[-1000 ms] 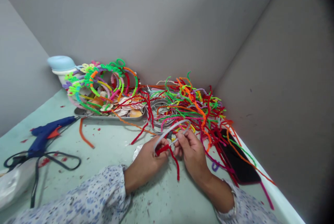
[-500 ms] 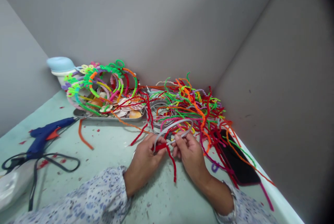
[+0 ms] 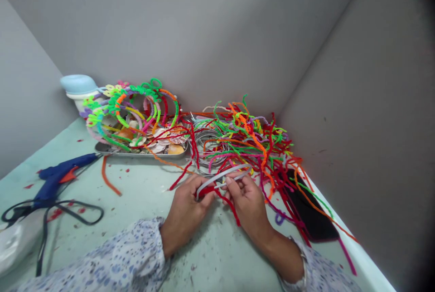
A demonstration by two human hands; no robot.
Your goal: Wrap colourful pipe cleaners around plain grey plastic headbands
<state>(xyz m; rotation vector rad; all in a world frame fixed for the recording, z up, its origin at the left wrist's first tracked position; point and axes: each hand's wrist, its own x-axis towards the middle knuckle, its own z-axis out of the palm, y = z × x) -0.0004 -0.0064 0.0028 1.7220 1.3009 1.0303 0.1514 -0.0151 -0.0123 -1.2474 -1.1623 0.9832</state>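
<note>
Between my hands is a thin pale grey headband (image 3: 222,174), its curve facing away from me. My left hand (image 3: 186,210) is closed around one end, where red pipe cleaner is wrapped on the band. A loose tail of the red pipe cleaner (image 3: 234,212) hangs from there toward the table, close to my right fingers. My right hand (image 3: 250,208) pinches the headband near its other arm with thumb and fingers; its lower fingertips are partly hidden.
Behind my hands lies a heap of coloured pipe cleaners (image 3: 265,142) beside coiled grey bands (image 3: 207,140). Decorated headbands (image 3: 136,92) stand on a metal tray (image 3: 159,155) of shells. A blue glue gun (image 3: 50,187) is at left, a phone (image 3: 314,219) at right, a lidded cup (image 3: 79,85) behind.
The headband has tipped lower and flatter in my hands. The loose red tail has swung right, toward my right hand. Both hands have otherwise stayed nearly in place.
</note>
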